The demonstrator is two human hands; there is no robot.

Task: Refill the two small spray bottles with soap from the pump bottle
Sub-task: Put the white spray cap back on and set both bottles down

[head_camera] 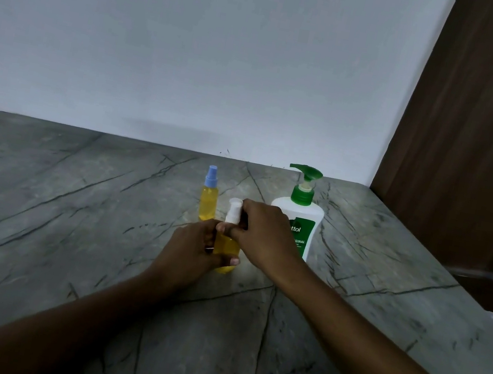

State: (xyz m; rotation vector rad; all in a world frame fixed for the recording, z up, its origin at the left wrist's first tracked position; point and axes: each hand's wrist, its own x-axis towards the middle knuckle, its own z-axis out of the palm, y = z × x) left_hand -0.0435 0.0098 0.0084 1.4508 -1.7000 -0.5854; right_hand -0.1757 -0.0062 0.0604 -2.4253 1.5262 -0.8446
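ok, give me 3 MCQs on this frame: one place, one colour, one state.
1. Where does the blue-capped spray bottle stand relative to the pump bottle?
A) to its left
B) to its right
C) on top of it

2. What colour is the pump head?
A) red
B) green
C) black

3. The white-capped spray bottle is:
A) lying on its side
B) held by both hands
C) standing untouched

Key:
1 A: it stands left of the pump bottle, apart from it.
2 B: the nozzle and collar are green.
3 B: the left hand grips its body and the right hand holds its neck.
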